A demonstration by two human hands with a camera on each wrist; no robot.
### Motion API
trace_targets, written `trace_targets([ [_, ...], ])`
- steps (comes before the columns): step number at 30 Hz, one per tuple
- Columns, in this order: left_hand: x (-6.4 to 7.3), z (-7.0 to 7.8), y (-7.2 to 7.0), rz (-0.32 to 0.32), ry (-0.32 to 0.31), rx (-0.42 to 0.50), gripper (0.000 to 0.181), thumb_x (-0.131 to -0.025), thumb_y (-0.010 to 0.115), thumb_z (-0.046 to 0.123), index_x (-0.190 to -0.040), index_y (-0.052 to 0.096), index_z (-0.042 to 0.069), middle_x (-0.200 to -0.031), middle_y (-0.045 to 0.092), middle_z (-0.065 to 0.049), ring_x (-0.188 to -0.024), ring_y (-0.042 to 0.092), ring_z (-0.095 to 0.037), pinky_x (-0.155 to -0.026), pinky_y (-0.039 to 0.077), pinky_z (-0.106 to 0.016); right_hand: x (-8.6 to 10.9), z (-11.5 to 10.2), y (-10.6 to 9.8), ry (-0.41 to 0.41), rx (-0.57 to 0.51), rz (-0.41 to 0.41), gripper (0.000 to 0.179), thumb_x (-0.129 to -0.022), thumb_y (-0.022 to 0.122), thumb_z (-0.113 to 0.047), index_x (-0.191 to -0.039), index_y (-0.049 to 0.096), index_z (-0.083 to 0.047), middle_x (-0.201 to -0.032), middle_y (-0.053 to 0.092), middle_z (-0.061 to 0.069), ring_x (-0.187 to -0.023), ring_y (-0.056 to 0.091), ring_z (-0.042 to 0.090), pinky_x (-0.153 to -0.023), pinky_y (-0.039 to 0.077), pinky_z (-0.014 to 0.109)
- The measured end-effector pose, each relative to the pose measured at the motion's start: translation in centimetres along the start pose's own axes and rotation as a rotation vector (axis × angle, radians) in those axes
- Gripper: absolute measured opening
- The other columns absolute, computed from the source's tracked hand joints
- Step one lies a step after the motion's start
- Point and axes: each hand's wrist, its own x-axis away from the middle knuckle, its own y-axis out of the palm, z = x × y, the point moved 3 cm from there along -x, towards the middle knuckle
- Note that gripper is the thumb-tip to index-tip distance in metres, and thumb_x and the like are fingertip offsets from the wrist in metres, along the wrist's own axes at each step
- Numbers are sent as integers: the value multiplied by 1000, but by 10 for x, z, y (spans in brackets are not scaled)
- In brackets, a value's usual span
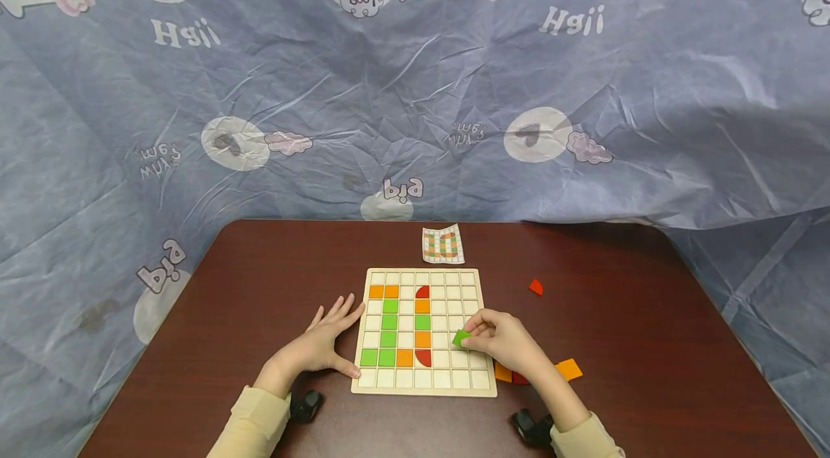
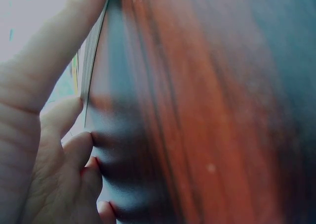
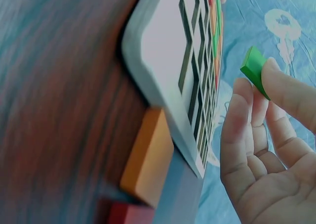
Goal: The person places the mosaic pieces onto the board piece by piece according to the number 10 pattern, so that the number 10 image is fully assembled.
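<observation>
A pale wooden grid board (image 1: 424, 379) lies on the table, with green, orange and red tiles set in its left and middle columns. My right hand (image 1: 502, 339) pinches a green square tile (image 1: 460, 338) between thumb and fingers, over the board's right columns. The right wrist view shows this green tile (image 3: 254, 68) tilted at the fingertips. My left hand (image 1: 318, 346) is spread at the board's left edge, thumb near the lower left corner and fingers straight. In the left wrist view, its fingertips (image 2: 74, 105) meet the board's side.
A paper pattern card (image 1: 443, 245) lies behind the board. A red quarter-round tile (image 1: 536, 287) sits to the right. Orange tiles (image 1: 569, 369) and a red tile (image 3: 131, 214) lie by the board's lower right, partly under my right forearm. A patterned blue cloth (image 1: 363, 83) hangs behind the table.
</observation>
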Motion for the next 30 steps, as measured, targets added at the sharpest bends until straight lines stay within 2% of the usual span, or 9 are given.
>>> trace_targets([
  [17, -2, -3, 1, 7, -5, -6, 122, -60, 91, 41, -158, 24, 13, -166, 6, -17, -153, -1, -39, -119, -4, -64, -3, -5, 25, -27, 18, -51, 14, -80, 81, -13, -87, 69, -8, -77, 63, 1, -68, 58, 13, -61, 47, 20],
  [30, -2, -4, 2, 8, 2, -11, 121, -60, 90, 42, -157, 25, 12, -165, 7, -18, -153, -1, -39, -119, -3, -64, -4, -12, 36, -87, 121, -102, 8, -81, 78, -8, -80, 70, -11, -70, 63, -5, -66, 56, 9, -59, 46, 19],
])
